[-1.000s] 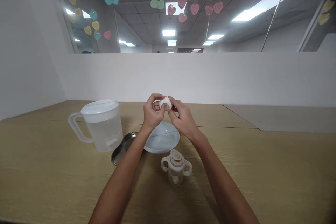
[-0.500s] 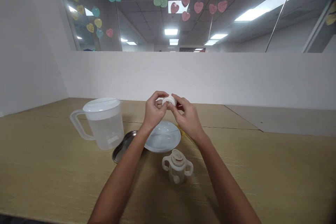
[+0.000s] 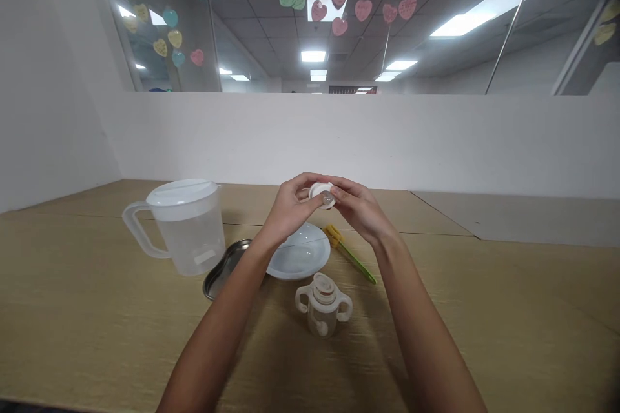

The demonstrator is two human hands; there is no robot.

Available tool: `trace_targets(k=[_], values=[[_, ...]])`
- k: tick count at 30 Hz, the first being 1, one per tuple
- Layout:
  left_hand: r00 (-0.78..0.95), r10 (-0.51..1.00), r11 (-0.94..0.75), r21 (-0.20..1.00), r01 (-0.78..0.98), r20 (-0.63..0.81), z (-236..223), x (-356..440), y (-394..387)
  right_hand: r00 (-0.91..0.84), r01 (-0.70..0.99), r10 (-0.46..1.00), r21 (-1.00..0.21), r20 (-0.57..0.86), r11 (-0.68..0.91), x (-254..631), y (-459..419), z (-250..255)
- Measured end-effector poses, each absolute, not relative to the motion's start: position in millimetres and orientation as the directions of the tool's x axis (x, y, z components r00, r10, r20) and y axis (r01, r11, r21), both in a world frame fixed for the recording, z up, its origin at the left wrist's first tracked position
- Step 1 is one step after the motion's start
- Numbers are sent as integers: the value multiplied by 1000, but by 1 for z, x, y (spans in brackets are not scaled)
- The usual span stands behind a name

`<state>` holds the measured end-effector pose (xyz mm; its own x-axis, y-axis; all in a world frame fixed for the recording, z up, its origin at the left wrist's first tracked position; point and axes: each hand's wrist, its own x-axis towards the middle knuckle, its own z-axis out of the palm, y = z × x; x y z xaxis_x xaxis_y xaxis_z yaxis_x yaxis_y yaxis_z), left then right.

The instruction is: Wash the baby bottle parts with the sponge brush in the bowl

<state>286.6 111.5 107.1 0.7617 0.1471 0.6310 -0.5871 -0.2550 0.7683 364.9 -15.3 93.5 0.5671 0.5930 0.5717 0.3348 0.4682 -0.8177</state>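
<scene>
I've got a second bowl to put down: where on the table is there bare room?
Bare table: right of the right forearm, and front left, nearer than the pitcher and metal tray, up to the left forearm. Crowded: the middle, where the tray, white bowl, yellow-headed brush and two-handled bottle sit close together.

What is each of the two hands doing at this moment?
Left hand: closed on the white ring-shaped piece.
Right hand: closed on the same piece.
</scene>
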Motion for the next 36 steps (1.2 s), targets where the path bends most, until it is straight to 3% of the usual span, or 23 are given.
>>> trace_targets(k=[7, 12, 18, 23, 28, 36], values=[[859, 10, -182, 845, -502, 513, 113, 275, 109, 484, 327, 680, -834, 551, 444, 377, -27, 88], [855, -135, -220, 826, -519, 501, 116, 267, 109, 515, 329, 674, -848, 530, 416, 389, -37, 83], [840, 37, -311, 805, -506, 542, 110, 278, 117, 525, 421, 676, -848, 517, 322, 380, -31, 88], [854, -26, -309, 808, -501, 519, 110, 279, 131, 476, 477, 698, -824, 534, 306, 369, -25, 91], [800, 27, -381, 746, -546, 600, 110, 280, 136, 487, 654, 591, -717, 644, 242, 367, -7, 85], [772, 144, -373, 757, -537, 619, 106, 286, 133, 482, 826, 399, -557, 780, 91, 367, 14, 73]])
